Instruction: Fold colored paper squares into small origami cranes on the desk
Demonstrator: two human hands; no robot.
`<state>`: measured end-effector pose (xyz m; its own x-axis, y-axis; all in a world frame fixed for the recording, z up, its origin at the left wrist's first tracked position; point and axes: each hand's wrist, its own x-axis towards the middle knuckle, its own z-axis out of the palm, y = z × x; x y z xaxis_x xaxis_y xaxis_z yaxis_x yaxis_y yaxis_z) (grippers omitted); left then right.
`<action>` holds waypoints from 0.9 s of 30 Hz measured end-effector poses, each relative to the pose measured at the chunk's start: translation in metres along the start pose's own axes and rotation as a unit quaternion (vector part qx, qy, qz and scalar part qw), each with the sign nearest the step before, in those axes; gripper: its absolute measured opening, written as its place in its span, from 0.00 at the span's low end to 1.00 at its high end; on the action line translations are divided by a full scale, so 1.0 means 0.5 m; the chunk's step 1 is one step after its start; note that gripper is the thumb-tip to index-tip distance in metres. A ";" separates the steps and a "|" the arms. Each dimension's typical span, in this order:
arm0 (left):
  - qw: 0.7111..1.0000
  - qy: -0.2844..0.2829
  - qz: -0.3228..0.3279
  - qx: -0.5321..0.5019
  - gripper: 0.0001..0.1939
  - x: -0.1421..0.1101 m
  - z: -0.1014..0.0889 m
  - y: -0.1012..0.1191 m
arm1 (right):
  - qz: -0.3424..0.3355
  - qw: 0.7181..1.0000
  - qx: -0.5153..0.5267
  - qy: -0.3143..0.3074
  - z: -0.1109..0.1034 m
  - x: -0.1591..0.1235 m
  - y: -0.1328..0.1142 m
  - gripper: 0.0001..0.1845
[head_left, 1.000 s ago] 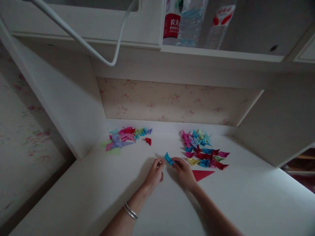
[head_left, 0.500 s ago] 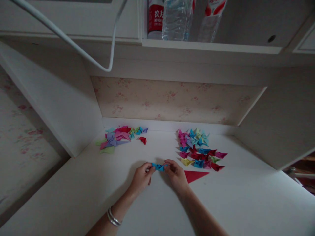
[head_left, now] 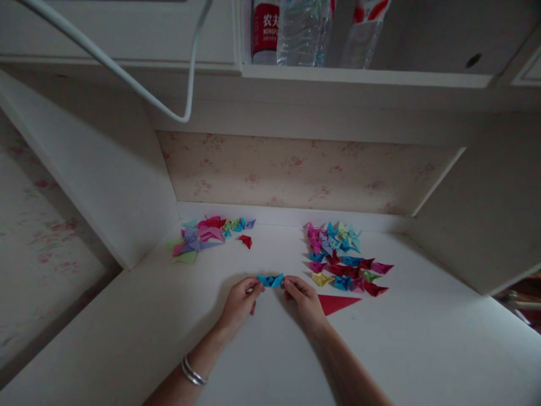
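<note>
A small folded blue paper piece (head_left: 270, 279) lies stretched between both hands on the white desk (head_left: 262, 361). My left hand (head_left: 240, 304), with bangles on the wrist, pinches its left end. My right hand (head_left: 305, 301) pinches its right end. A flat red paper triangle (head_left: 337, 303) lies just right of my right hand.
A heap of folded coloured paper pieces (head_left: 344, 258) sits at the right rear, another heap (head_left: 207, 235) at the left rear with a lone red piece (head_left: 244, 241). Bottles (head_left: 304, 31) stand on the shelf above. A white cable (head_left: 127, 79) hangs at upper left.
The blue piece went from standing tilted between the fingertips to lying flat and pulled out lengthwise between both hands. The view shifted slightly.
</note>
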<state>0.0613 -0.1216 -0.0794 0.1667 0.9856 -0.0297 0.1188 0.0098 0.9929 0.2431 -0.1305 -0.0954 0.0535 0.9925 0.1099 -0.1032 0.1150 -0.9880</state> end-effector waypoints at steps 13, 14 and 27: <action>0.999 -0.005 0.009 0.035 0.21 0.002 0.009 -0.023 | -0.001 0.998 -0.061 -0.009 0.004 -0.003 0.012 0.16; 0.999 -0.005 0.009 0.036 0.21 0.002 0.010 -0.024 | -0.002 0.998 -0.066 -0.004 0.005 -0.003 0.013 0.16; 0.999 0.000 0.011 0.034 0.20 0.007 0.017 -0.025 | 0.010 0.998 -0.051 0.047 0.008 -0.005 0.009 0.19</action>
<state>0.0689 -0.1200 -0.0931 0.1701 0.9854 -0.0086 0.1806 -0.0226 0.9833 0.2384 -0.1325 -0.0994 0.1453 0.9858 0.0841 -0.0034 0.0855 -0.9963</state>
